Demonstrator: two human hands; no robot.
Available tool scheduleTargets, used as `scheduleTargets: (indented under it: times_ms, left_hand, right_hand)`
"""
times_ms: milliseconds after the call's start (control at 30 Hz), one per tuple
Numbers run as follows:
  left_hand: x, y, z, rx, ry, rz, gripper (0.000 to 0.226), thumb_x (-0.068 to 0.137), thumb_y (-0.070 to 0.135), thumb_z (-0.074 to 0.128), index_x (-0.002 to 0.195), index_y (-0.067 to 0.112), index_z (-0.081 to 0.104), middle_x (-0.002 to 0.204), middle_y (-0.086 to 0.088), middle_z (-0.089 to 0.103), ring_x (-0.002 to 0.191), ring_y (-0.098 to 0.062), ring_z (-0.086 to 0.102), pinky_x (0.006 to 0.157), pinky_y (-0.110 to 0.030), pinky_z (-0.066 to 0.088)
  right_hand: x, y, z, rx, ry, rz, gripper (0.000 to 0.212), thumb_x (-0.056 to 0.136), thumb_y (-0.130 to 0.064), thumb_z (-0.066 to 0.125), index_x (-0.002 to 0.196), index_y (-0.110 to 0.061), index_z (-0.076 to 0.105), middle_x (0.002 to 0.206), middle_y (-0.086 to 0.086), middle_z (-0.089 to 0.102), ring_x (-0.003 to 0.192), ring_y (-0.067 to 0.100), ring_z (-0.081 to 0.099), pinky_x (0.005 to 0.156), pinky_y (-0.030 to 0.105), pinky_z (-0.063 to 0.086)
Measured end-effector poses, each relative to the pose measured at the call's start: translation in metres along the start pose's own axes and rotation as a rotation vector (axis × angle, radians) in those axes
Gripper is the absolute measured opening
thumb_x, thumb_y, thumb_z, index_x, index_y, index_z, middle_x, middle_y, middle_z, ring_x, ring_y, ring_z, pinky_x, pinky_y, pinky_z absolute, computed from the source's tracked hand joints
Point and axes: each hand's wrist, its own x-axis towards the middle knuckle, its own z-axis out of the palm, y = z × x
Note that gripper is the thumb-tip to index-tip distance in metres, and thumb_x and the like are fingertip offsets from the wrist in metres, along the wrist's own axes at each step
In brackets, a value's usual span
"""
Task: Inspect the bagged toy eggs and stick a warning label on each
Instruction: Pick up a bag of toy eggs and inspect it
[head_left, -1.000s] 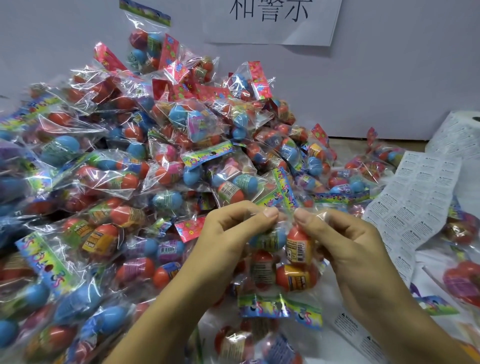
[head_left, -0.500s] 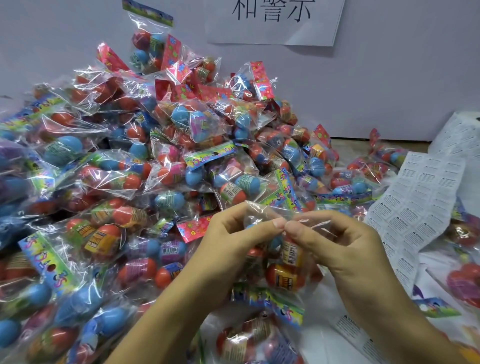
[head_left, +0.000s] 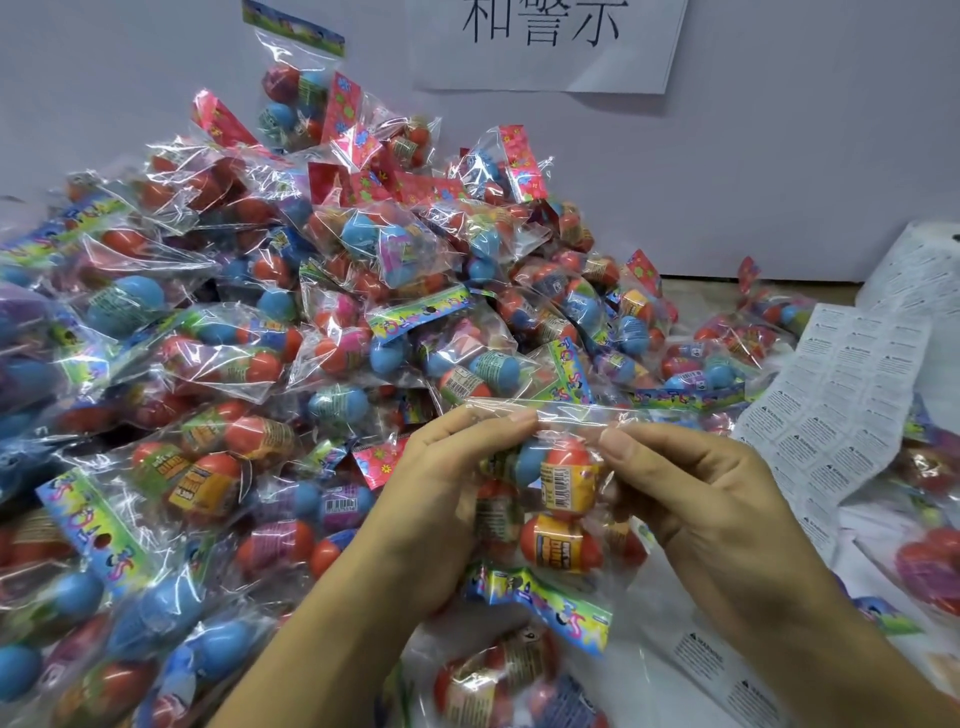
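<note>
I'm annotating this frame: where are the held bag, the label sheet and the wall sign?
Held bag (head_left: 563, 480), head view, on its barcoded egg.
Label sheet (head_left: 841, 395), head view, mid-sheet.
Wall sign (head_left: 545, 47), head view, on the paper below the characters.

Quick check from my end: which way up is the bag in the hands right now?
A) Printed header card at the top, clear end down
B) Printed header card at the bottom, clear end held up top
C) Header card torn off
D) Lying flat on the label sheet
B: the left hand and right hand pinch the clear edge of the bag at the top, while its printed header card hangs at the bottom.
</note>
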Motion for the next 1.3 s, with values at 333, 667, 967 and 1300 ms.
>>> scheduleTargets:
  times_ms: [333, 667, 967, 1300]
  left_hand:
    - [0.001, 0.004, -0.003, -0.007, 0.035, 0.014, 0.022, 0.063, 0.020, 0.079, 0.082, 0.009, 0.076, 0.084, -0.014, 0.071, 0.073, -0.024, 0.072, 0.061, -0.031, 0.059]
    - [0.001, 0.000, -0.004, 0.079, 0.084, 0.111, 0.005, 0.070, 0.022, 0.078, 0.074, 0.018, 0.078, 0.078, -0.007, 0.073, 0.068, -0.020, 0.072, 0.059, -0.035, 0.059]
    - [0.003, -0.007, -0.010, 0.252, 0.137, 0.243, 0.025, 0.064, 0.040, 0.083, 0.080, 0.020, 0.080, 0.086, -0.006, 0.075, 0.084, -0.022, 0.072, 0.079, -0.043, 0.059]
    - [0.003, -0.008, -0.011, 0.281, 0.099, 0.263, 0.024, 0.066, 0.041, 0.082, 0.080, 0.022, 0.080, 0.085, -0.004, 0.075, 0.084, -0.021, 0.073, 0.076, -0.045, 0.058]
  right_hand:
    - [-0.002, 0.001, 0.002, 0.049, -0.041, 0.036, 0.038, 0.071, -0.038, 0.084, 0.099, -0.012, 0.081, 0.084, 0.010, 0.071, 0.074, 0.015, 0.063, 0.063, 0.023, 0.053]
    - [-0.007, 0.001, 0.006, -0.323, 0.273, -0.333, 0.014, 0.073, -0.037, 0.077, 0.085, -0.030, 0.079, 0.078, 0.002, 0.073, 0.066, 0.013, 0.067, 0.062, 0.019, 0.054]
    - [-0.008, 0.003, 0.006, -0.400, 0.227, -0.323, 0.010, 0.085, -0.031, 0.070, 0.084, -0.026, 0.079, 0.079, -0.001, 0.069, 0.062, 0.007, 0.058, 0.057, 0.017, 0.046]
    - [-0.004, 0.009, 0.001, -0.302, 0.259, -0.235, 0.010, 0.078, -0.032, 0.074, 0.087, -0.031, 0.079, 0.077, -0.001, 0.073, 0.064, 0.008, 0.062, 0.060, 0.017, 0.050]
